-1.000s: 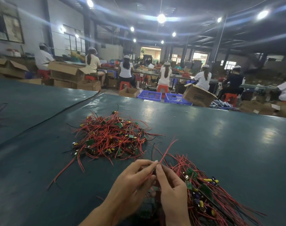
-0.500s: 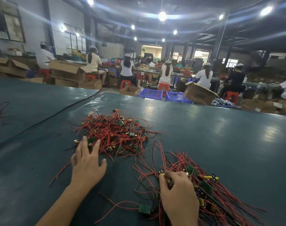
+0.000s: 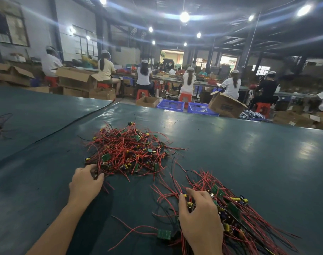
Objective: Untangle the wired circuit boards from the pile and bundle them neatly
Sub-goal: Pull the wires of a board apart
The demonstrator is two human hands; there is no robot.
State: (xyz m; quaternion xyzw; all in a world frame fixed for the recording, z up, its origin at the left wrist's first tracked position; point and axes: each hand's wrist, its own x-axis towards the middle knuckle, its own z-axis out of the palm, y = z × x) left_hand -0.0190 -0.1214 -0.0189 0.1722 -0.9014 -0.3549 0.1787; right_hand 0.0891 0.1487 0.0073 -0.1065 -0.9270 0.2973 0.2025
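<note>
A: Your left hand is stretched out to the near edge of the pile, the far heap of red wires and small green boards in the middle of the tabletop.

B: Your grip there is closed. The fingers curl in toward the thumb and pinch something dark at the heap's rim, but you cannot tell which piece it is.

A: Your right hand sits closer to you, on top of the bundle, the second lot, whose wires fan out toward the lower right.

B: That grip is half closed, like a claw. Your fingertips dig down among the yellow capacitors and red leads and hold them, and the index finger reaches a little further forward than the rest.

A: The two lots lie apart, with a strip of bare tabletop between them and a few stray wire ends lying in it.

B: One loose board lies just left of your right wrist, flat on the tabletop, with a red wire curling away from it to your left.

A: Past the far edge you have two blue crates and an open cardboard box, and people seated on red stools, backs turned to you
</note>
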